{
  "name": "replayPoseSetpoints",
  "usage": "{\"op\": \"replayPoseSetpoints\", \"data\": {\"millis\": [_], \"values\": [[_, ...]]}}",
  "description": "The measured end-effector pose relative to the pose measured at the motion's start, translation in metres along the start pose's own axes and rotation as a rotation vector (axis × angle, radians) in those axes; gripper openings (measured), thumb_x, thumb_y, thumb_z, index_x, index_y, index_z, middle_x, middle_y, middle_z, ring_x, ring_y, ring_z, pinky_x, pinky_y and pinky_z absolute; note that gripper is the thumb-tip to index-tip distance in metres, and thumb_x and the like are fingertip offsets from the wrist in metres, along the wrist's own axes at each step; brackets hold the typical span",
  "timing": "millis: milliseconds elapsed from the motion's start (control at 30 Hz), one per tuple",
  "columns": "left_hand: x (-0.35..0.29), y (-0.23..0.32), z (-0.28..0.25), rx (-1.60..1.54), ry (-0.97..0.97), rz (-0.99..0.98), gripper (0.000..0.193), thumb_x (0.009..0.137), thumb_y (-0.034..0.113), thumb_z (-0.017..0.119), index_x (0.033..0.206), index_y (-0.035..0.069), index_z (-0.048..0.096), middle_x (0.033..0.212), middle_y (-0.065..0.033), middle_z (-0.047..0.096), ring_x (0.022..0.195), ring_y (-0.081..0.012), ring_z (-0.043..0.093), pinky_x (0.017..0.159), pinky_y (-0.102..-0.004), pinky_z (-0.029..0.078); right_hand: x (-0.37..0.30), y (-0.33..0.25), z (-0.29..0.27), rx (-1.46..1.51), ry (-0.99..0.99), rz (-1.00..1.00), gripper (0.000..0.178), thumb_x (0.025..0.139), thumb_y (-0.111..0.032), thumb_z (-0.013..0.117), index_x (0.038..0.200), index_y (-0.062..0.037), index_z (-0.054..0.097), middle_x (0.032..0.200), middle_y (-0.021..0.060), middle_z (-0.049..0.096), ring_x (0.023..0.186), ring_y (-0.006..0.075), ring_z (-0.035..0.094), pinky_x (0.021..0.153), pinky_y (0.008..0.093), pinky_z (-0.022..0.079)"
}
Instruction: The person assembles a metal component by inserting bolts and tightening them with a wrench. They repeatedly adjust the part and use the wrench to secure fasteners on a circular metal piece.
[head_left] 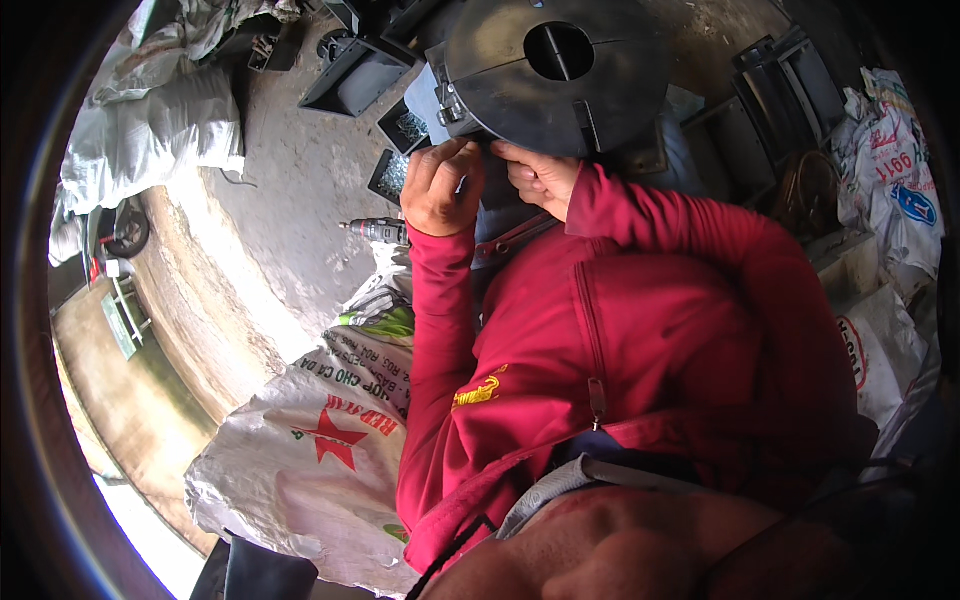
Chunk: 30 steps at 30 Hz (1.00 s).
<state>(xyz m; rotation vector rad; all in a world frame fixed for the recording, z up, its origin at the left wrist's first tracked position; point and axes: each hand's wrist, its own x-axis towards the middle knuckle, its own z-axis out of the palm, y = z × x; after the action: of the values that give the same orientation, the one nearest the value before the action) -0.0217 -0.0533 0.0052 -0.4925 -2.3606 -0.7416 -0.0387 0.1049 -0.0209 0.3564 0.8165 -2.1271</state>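
A large black round part point(490, 78) with a round hole in its middle and a seam across it lies in front of my body. A small metal latch or bracket point(450, 103) shows on its left edge. My left hand point(440, 190) is closed just below that metal piece, fingers curled and tips hidden. Right beside it, my right hand point(540, 178) is closed at the near rim of the round part, with its thumb reaching left. Whatever lies between the fingers is hidden or too small to name.
Black bins of small metal fasteners point(390, 176) stand left of the round part. A power drill point(376, 230) lies nearer on the left. White printed sacks point(290, 480) sit at left and right. More black parts point(790, 90) are at the far right.
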Motion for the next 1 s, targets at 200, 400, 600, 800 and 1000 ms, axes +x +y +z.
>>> {"op": "replayPoseSetpoints", "data": {"millis": [200, 400, 600, 800, 1000], "values": [[-0.008, 0.003, 0.006, -0.057, 0.074, -0.177, 0.027, 0.065, -0.004, 0.074, 0.087, 0.008, 0.064, 0.086, -0.0048, 0.064, 0.077, -0.0219, 0.061, 0.066, -0.0309, 0.050, 0.001, -0.001, 0.000, -0.006, 0.001, -0.031, 0.017, 0.090, -0.023, 0.062, 0.078, -0.0176, 0.050, 0.054, -0.0103, 0.034, 0.042, -0.0009, 0.029, 0.038, 0.0171, 0.019], [-0.006, 0.012, 0.009, 0.047, 0.102, -0.200, 0.029, 0.064, -0.002, 0.076, 0.087, 0.011, 0.064, 0.087, -0.0034, 0.065, 0.081, -0.0212, 0.062, 0.070, -0.0309, 0.047, 0.005, 0.003, -0.008, 0.020, -0.041, -0.022, 0.013, 0.088, -0.021, 0.063, 0.082, -0.0151, 0.053, 0.058, -0.0083, 0.041, 0.045, 0.0003, 0.034, 0.038, 0.0159, 0.022], [-0.002, 0.009, 0.006, 0.031, 0.054, -0.087, 0.030, 0.063, -0.004, 0.074, 0.088, 0.009, 0.063, 0.088, -0.0038, 0.065, 0.082, -0.0218, 0.062, 0.072, -0.0315, 0.047, 0.006, 0.006, -0.010, 0.034, -0.058, -0.031, 0.015, 0.087, -0.024, 0.064, 0.083, -0.0147, 0.053, 0.059, -0.0084, 0.041, 0.046, -0.0001, 0.034, 0.038, 0.0154, 0.023], [-0.003, 0.017, 0.008, -0.106, 0.079, -0.333, 0.022, 0.072, 0.002, 0.076, 0.088, 0.006, 0.062, 0.086, -0.0059, 0.065, 0.065, -0.0169, 0.061, 0.059, -0.0269, 0.049, 0.005, 0.005, -0.011, 0.035, -0.086, -0.017, 0.017, 0.087, -0.025, 0.065, 0.083, -0.0150, 0.052, 0.059, -0.0084, 0.041, 0.046, 0.0003, 0.034, 0.039, 0.0156, 0.023], [0.001, 0.014, 0.001, 0.074, 0.012, -0.295, 0.026, 0.069, 0.004, 0.076, 0.089, 0.008, 0.062, 0.083, -0.0029, 0.065, 0.070, -0.0162, 0.061, 0.067, -0.0292, 0.046, 0.005, 0.007, -0.014, 0.022, -0.112, -0.030, 0.017, 0.088, -0.025, 0.063, 0.082, -0.0153, 0.051, 0.060, -0.0084, 0.041, 0.046, 0.0000, 0.034, 0.039, 0.0154, 0.023]]}}
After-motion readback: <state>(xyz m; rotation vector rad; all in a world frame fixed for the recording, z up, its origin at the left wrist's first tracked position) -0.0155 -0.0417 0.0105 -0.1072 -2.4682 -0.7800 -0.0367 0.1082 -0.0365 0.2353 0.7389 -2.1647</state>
